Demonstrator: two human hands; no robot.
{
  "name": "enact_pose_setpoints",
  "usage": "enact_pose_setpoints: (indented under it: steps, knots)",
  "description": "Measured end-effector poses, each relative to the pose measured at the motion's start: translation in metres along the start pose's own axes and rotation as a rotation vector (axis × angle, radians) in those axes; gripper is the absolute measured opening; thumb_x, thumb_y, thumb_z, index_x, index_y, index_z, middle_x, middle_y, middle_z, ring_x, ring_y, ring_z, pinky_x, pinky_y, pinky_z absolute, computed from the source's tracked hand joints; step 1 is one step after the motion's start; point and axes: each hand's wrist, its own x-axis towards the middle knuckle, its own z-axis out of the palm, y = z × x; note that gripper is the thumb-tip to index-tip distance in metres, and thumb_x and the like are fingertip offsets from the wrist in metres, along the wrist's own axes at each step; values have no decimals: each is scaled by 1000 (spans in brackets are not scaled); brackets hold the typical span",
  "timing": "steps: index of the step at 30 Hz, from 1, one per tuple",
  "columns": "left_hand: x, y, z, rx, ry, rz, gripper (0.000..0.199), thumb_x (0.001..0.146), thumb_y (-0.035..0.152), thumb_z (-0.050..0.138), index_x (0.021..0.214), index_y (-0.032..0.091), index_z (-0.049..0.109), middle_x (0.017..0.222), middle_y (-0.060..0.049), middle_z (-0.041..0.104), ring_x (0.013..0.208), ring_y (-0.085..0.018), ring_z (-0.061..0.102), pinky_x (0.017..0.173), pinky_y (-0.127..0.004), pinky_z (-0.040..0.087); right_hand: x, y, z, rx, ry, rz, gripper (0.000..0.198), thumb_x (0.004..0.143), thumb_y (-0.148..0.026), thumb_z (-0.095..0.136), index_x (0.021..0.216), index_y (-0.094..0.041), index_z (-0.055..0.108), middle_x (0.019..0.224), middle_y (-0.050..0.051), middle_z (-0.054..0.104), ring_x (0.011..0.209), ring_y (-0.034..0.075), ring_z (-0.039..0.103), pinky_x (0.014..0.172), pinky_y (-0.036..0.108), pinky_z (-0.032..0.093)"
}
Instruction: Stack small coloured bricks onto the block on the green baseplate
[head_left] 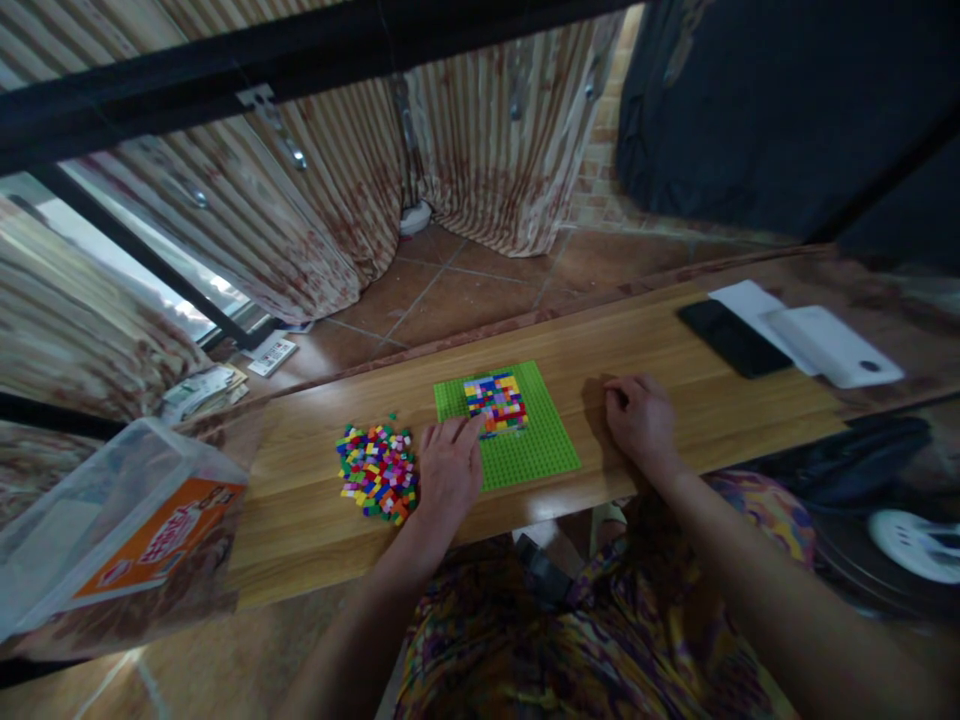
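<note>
A green studded baseplate (546,445) lies on the wooden table. Fixed on it is a block of small toy bricks (496,398) in many colours, packed close together. My left hand (452,462) lies over the plate's left edge, one fingertip touching the lower left of the brick block. Its fingers are stretched forward, and whether a brick is under the fingertip is hidden. Just left of that hand spreads a heap of loose bricks (379,472). My right hand (642,418) rests on the table right of the plate, fingers curled in a loose fist, with nothing visible in it.
A black phone (731,338) lies toward the table's right end, beside a white rectangular case (836,345). At the left stands a clear plastic tub (157,480) with an orange label. Striped curtains (495,150) hang beyond the table (300,540).
</note>
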Motion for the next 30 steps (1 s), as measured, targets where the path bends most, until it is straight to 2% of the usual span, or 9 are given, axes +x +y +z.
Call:
enact_pose_setpoints:
  steps: [4,7,12,17,20,23,26,30]
  knots:
    - [-3,-3,2,11,-39,30,43,93,12,48,132,23,60,106,-7,70,99,-24,61,90,-39,43,0,1,1,3,3,1,23,87,-23,49,88,-16,71,86,12,66,85,25,58,78,37,46]
    - [-2,-4,1,-9,-38,30,42,92,12,47,130,24,61,107,-6,71,100,-23,61,89,-38,43,0,3,1,0,0,-4,22,87,-22,49,88,-16,71,86,12,66,84,25,58,77,37,45]
    - [0,0,-5,-26,-50,-17,41,91,14,50,127,27,63,111,-6,70,100,-24,61,90,-40,44,0,2,1,-2,-6,-14,23,87,-22,49,88,-16,71,86,13,65,86,26,58,78,37,45]
    - [-3,-6,-11,-87,-29,-95,43,88,14,54,130,20,60,106,-9,70,101,-25,62,90,-40,48,0,0,0,-27,-13,1,24,88,-22,48,89,-15,71,87,13,66,85,25,58,78,37,46]
    - [-7,-22,-20,-132,15,-131,33,88,14,53,119,20,64,104,-9,70,99,-24,64,89,-39,50,1,1,1,-30,-13,3,23,88,-21,48,88,-15,71,87,13,65,85,25,59,78,37,46]
    - [-17,-41,-34,-177,26,-110,21,88,13,53,101,20,68,101,-7,71,100,-22,64,91,-37,51,0,2,1,-38,-18,5,24,88,-22,48,88,-16,70,88,13,65,84,25,59,77,37,46]
    - [-34,-55,-46,-191,-44,-86,15,89,17,54,88,21,68,95,-6,72,95,-21,65,89,-38,51,0,2,1,-46,-19,11,24,88,-24,47,88,-16,70,88,12,65,85,25,59,77,36,46]
    - [-56,-66,-57,-114,-127,-61,14,85,16,58,87,23,70,100,-5,72,98,-23,65,93,-43,48,-1,2,0,-45,-15,5,24,88,-25,48,89,-16,70,88,11,65,87,25,60,78,35,47]
